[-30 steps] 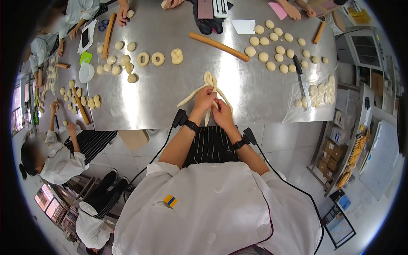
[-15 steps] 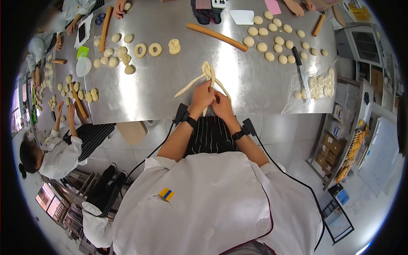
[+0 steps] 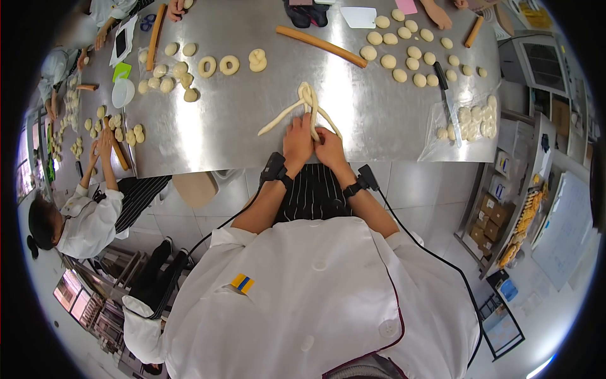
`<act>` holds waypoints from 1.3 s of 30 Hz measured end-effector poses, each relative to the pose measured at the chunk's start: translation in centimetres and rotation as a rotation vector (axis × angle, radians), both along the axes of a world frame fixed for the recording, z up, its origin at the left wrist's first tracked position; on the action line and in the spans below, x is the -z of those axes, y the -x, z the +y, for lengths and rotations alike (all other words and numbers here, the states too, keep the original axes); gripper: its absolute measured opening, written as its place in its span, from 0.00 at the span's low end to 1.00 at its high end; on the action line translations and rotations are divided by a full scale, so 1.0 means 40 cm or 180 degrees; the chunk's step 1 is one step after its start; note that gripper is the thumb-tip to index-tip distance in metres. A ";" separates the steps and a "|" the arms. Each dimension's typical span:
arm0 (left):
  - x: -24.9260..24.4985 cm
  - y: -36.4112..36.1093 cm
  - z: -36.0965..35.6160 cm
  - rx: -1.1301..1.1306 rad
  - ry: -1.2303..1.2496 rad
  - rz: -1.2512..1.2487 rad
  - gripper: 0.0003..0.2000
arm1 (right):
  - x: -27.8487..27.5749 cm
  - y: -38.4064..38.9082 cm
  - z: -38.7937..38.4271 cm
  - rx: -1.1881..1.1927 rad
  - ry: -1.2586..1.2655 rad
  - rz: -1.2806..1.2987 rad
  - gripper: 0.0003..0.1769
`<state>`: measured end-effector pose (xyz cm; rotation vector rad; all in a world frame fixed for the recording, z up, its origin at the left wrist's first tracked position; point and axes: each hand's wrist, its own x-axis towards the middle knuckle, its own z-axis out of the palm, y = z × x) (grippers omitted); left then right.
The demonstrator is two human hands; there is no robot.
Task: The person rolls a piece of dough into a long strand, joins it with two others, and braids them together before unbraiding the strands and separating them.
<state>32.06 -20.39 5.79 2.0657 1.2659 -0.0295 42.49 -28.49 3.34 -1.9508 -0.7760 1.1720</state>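
Note:
A braid of pale dough strands (image 3: 305,93) lies on the steel table in front of me, joined in a loop at its top. One strand stretches out to the left and another slants to the right, both loose on the metal. My left hand (image 3: 297,142) is over a middle strand just below the join, its fingers curled down and hiding part of it. Close beside it, my right hand (image 3: 329,151) pinches the lower part of another middle strand. The lower strand ends are covered by my hands.
Beyond the braid lie a rolling pin (image 3: 322,47), shaped dough rings (image 3: 230,65) and several dough balls (image 3: 388,61). A knife (image 3: 447,104) rests by bagged dough (image 3: 473,123) on the right. A white bowl (image 3: 123,94) stands left. Co-workers' hands (image 3: 106,150) work at the table's left.
My left hand has shifted slightly left and flattened over a middle strand. The strand tail that showed between my hands is now hidden. A co-worker's hands at left have come closer together.

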 end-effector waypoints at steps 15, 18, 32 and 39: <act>0.037 0.120 -0.032 -0.0424 -0.0632 0.0277 0.24 | -0.018 0.025 0.012 -0.0212 0.0175 0.0104 0.21; 0.024 0.123 -0.026 -0.0615 -0.0678 0.0311 0.21 | -0.007 0.042 0.018 -0.0237 0.0107 0.0012 0.21; 0.021 -0.069 0.074 -0.0318 -0.1000 -0.0120 0.13 | -0.073 -0.076 0.080 -0.0355 -0.0658 -0.2282 0.16; 0.055 -0.086 0.078 -0.0408 -0.1264 -0.0397 0.08 | 0.012 -0.137 0.106 -0.0754 -0.0770 -0.2206 0.16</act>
